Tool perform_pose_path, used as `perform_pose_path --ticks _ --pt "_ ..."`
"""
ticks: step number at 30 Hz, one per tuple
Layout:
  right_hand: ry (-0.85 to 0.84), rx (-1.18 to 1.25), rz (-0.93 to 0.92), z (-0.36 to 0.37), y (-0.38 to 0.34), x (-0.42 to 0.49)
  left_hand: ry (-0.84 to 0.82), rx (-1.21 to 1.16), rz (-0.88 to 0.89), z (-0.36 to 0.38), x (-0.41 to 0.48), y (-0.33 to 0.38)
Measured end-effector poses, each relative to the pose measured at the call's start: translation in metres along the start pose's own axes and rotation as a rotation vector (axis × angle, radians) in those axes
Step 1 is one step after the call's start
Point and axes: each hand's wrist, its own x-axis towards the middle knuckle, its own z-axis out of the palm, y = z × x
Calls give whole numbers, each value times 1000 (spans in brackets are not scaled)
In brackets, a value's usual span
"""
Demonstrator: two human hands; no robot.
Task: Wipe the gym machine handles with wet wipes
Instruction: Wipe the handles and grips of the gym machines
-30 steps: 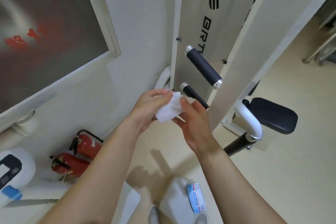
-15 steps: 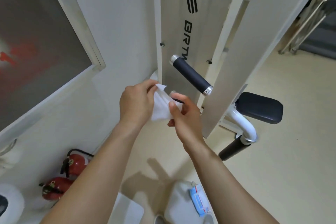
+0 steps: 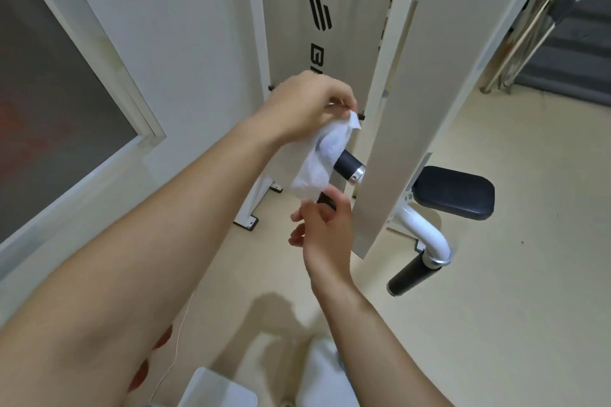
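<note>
White wipe [image 3: 317,158] draped over handle [image 3: 348,165], pinched by left hand [image 3: 307,106]; right hand [image 3: 325,225] slack.

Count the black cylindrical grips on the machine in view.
3: upper grip under the wet wipe; lower grip mostly behind the right hand; third grip low right on the white tube. Others may be hidden.

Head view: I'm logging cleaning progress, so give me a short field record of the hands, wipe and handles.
wet wipe: draped over the upper black handle, covering most of it
left hand: pinches the wet wipe at its top edge
right hand: fingers relaxed, just below the wet wipe; contact unclear
lower black handle: mostly hidden behind the right hand
</note>
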Motion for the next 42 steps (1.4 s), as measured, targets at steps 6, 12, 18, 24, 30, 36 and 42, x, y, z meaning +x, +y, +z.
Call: perform_pose_path --ticks 6,12,18,24,30,36,42 --pt "131 -143 -362 -13 1 -40 202 -86 3 -2 10 -3" --pt "329 -241 -766 -40 -29 -37 147 -45 -19 14 -23 -3" --pt "450 -376 -815 -57 -51 -20 29 129 119 4 -13 10" --pt "331 -412 -522 -56 -74 2 -215 373 204 1 -63 8" --pt "450 -531 -501 -57 -69 17 -454 854 189 6 -15 14" --pt "502 -589 -505 -57 -63 18 -266 1125 509 12 -1 15" --pt "517 -605 -493 -58 -64 16 99 366 817 49 -26 4"
